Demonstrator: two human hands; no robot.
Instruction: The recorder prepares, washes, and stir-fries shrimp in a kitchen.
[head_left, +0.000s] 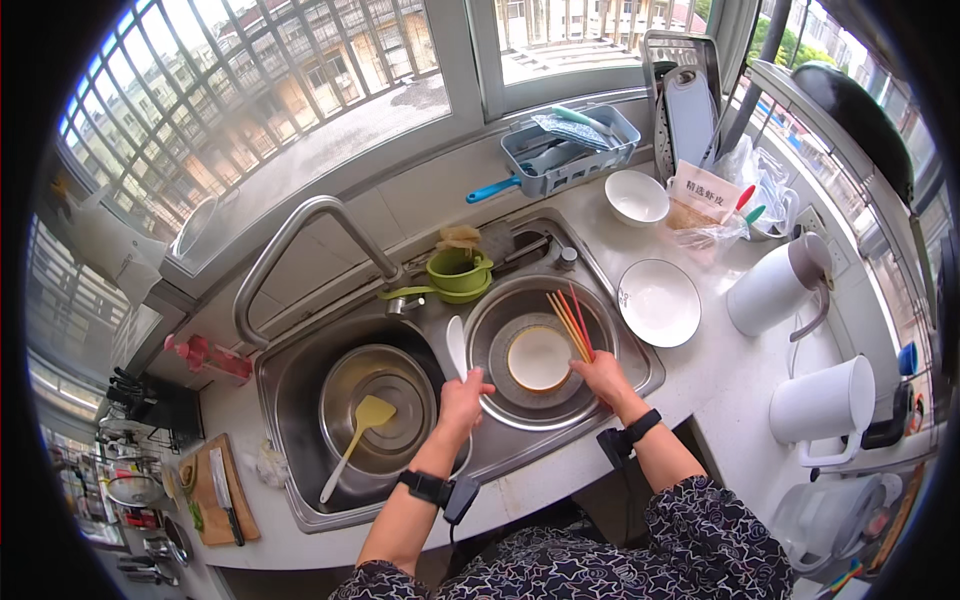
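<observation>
My left hand grips a white rice paddle or spoon by its lower end, its rounded head pointing up and away from me. In my right hand are several chopsticks, some orange and some red, fanned slightly over the right sink basin. Below and between the hands, a white bowl with a yellow rim sits inside a steel basin in that sink. Left of my left hand, a yellow spatula with a pale handle lies in another steel basin in the left sink.
A curved faucet arches over the left sink. Green strainers stand behind. Two white bowls and white jugs are on the right counter. At left, a cleaver rests on a wooden board.
</observation>
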